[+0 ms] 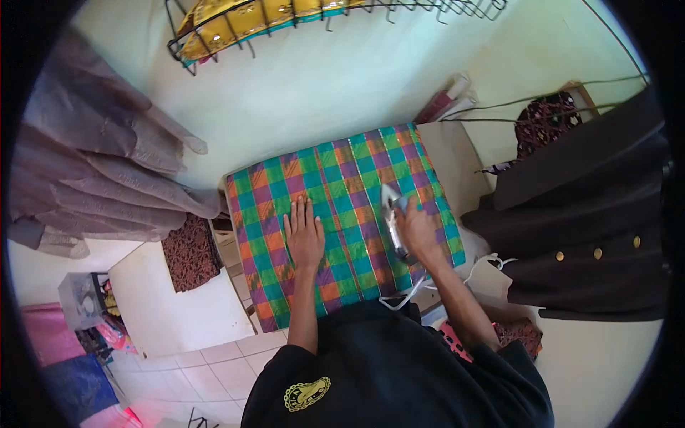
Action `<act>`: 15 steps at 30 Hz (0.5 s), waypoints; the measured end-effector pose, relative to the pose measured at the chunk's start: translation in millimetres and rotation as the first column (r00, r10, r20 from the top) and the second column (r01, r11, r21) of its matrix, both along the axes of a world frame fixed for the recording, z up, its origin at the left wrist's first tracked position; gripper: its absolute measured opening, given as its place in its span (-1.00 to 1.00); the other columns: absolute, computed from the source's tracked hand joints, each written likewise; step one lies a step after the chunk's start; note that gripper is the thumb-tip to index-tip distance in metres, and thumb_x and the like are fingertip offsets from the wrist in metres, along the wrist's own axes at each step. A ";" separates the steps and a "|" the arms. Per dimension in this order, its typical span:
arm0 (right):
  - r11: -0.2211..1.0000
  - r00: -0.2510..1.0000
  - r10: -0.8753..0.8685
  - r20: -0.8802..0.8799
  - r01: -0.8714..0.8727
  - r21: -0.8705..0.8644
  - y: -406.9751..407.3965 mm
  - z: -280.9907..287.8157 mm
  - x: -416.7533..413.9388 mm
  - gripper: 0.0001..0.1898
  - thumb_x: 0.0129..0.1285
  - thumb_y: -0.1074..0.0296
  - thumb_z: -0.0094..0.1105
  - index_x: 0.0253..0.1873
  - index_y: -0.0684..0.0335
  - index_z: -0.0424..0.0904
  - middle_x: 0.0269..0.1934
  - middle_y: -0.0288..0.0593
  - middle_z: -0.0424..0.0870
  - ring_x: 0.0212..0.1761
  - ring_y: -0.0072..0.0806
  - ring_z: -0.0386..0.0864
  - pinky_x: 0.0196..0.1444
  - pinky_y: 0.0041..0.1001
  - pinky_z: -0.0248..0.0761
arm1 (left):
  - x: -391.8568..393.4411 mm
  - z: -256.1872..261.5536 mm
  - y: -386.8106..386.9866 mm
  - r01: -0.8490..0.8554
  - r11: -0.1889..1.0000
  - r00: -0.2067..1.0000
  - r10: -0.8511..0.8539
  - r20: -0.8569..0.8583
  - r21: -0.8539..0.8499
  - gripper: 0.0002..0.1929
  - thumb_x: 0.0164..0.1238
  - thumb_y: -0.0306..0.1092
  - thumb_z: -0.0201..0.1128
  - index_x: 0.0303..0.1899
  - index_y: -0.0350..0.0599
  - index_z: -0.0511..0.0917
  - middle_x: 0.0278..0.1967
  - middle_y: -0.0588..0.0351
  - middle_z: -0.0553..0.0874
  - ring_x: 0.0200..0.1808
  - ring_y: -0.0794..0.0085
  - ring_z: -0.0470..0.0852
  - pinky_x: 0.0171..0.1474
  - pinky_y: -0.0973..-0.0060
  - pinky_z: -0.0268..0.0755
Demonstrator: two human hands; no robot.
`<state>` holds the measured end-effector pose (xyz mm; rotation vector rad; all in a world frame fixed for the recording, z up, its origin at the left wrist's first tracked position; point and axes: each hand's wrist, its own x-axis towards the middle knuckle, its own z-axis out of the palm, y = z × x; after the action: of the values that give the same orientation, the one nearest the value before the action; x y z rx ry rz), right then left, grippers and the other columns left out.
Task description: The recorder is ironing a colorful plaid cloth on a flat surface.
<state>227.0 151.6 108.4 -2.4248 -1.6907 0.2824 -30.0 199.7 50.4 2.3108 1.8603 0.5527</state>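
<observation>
A plaid cloth (342, 184) in green, teal, purple and orange lies spread over a table before me. Palm down on its left half rests my left hand (306, 238), fingers stretched forward and holding nothing. My right hand (418, 231) grips the handle of an electric clothes iron (392, 222) on the right half of the cloth. The iron's pointed tip faces the wall, and part of its body is hidden under my fingers. A white power cord (409, 297) loops behind the iron near the cloth's front edge.
Dark garments with gold buttons (583, 214) hang at right; greyish garments (118, 144) hang at left. A folded brown patterned cloth (191, 251) lies on a white tabletop (171, 315). Above is a black wire rack (299, 18) bearing yellow fabric. Rolled items (447, 99) lean in the corner.
</observation>
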 end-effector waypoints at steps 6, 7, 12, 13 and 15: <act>0.990 0.986 -0.137 0.092 0.138 -0.004 18.5 7.0 105.5 -0.56 0.41 0.00 0.11 0.15 0.22 0.33 -0.23 0.32 0.67 -0.17 0.27 0.64 -0.09 0.12 0.48 | 18.2 -2.1 -3.1 0.006 1.000 1.000 -0.006 0.005 0.010 -0.52 0.61 -0.19 -0.17 0.45 -0.09 0.29 0.51 0.09 0.25 0.56 0.25 0.12 0.57 0.11 -0.12; 0.983 0.981 -0.181 0.065 0.179 0.045 23.9 8.5 119.5 -0.53 0.41 -0.04 0.10 0.15 0.22 0.34 -0.22 0.34 0.65 -0.15 0.30 0.63 -0.09 0.13 0.47 | 21.6 -1.0 -2.5 0.016 1.000 1.000 -0.016 0.008 0.013 -0.52 0.61 -0.19 -0.17 0.45 -0.09 0.29 0.51 0.09 0.25 0.56 0.25 0.12 0.57 0.11 -0.12; 0.964 0.965 -0.263 -0.003 0.263 0.022 49.5 22.2 175.8 -0.53 0.37 -0.06 0.16 0.14 0.20 0.43 -0.16 0.29 0.68 -0.06 0.26 0.63 -0.02 0.08 0.47 | 32.4 4.8 -4.1 0.021 1.000 1.000 -0.021 0.012 0.002 -0.52 0.61 -0.19 -0.17 0.44 -0.11 0.30 0.50 0.08 0.27 0.55 0.24 0.13 0.57 0.11 -0.14; 0.960 0.960 -0.279 -0.013 0.280 0.007 56.3 23.8 181.8 -0.51 0.34 -0.08 0.20 0.16 0.18 0.48 -0.10 0.27 0.67 0.02 0.22 0.62 0.03 0.05 0.47 | 34.8 5.5 -3.9 0.021 1.000 1.000 -0.021 0.012 0.000 -0.52 0.61 -0.20 -0.16 0.44 -0.12 0.29 0.50 0.08 0.27 0.55 0.23 0.13 0.57 0.11 -0.14; 0.962 0.963 -0.270 -0.006 0.270 0.033 65.4 30.1 190.7 -0.49 0.33 -0.08 0.21 0.19 0.16 0.48 -0.08 0.26 0.67 0.05 0.21 0.61 0.05 0.04 0.46 | 40.4 7.1 -1.1 0.031 0.999 0.999 -0.031 0.017 0.008 -0.52 0.61 -0.20 -0.15 0.43 -0.13 0.30 0.50 0.06 0.27 0.55 0.23 0.13 0.57 0.11 -0.14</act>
<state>417.7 217.0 138.6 -2.5884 -1.3279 0.2155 10.5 198.6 57.5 2.3277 1.8150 0.5758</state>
